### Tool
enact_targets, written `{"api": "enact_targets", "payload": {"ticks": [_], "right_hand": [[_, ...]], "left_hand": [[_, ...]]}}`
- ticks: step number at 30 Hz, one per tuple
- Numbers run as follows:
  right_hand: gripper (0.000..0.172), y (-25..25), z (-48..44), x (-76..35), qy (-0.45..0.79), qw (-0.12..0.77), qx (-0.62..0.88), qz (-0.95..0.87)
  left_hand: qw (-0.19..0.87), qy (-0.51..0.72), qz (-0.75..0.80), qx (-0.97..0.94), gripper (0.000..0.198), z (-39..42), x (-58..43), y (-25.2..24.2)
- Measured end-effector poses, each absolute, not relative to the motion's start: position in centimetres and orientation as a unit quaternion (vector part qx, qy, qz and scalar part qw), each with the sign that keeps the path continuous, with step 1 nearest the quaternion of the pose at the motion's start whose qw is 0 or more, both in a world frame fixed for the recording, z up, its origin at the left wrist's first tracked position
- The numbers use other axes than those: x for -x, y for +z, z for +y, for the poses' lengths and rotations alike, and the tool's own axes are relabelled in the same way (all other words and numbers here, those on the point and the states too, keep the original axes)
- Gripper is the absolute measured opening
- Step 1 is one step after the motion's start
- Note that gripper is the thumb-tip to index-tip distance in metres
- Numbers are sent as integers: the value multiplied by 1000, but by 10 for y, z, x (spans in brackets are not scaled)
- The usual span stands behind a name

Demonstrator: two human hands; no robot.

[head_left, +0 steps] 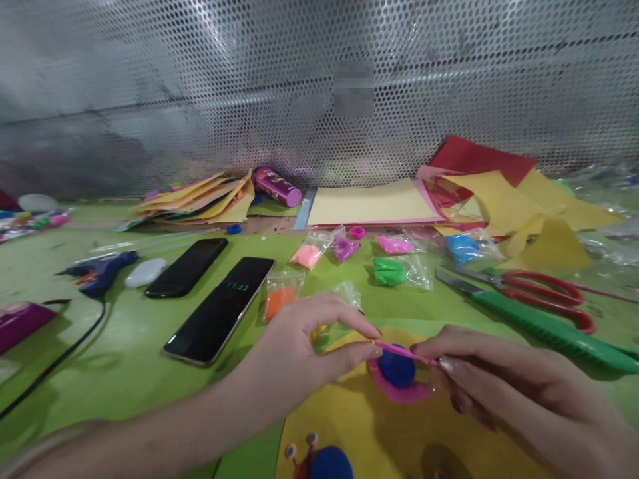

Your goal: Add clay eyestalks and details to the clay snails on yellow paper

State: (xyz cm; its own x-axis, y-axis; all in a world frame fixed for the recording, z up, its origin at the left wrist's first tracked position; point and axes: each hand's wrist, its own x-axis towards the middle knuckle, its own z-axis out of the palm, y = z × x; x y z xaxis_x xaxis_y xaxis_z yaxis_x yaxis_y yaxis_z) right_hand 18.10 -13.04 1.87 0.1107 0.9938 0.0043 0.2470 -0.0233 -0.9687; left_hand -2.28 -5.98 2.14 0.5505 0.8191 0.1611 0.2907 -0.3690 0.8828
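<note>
A thin pink strip of soft clay (405,351) stretches between my two hands. My left hand (324,339) pinches its left end between thumb and forefinger. The other end is gripped by my right hand (504,382), also closed in a pinch. Just beneath the strip lies a dark blue disc (398,374), with a pink clay band (399,394) curving round its lower side; its upper side is partly covered by the strip. Both rest on a yellow sheet (359,436). Lower on that sheet are another blue round piece (331,463) and a small orange figure with stalked eyes (301,469).
Beyond my hands lie bags of orange (278,303), green (389,271) and blue clay (462,249). Red-handled scissors (542,286) and a green cutter (544,329) are at right. Two phones (219,313) and a glue gun (102,273) with a cord lie left. Paper sheets (372,203) line the perforated wall.
</note>
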Motion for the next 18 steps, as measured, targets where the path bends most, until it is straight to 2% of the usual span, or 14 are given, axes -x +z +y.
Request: {"api": "enact_targets", "payload": {"ticks": [11, 18], "right_hand": [[17, 20, -131, -177, 439, 460, 574, -515], [19, 16, -129, -184, 451, 428, 573, -534]], "left_hand": [[444, 293, 349, -771, 5, -59, 21, 19], [442, 294, 348, -773, 4, -58, 20, 19]]}}
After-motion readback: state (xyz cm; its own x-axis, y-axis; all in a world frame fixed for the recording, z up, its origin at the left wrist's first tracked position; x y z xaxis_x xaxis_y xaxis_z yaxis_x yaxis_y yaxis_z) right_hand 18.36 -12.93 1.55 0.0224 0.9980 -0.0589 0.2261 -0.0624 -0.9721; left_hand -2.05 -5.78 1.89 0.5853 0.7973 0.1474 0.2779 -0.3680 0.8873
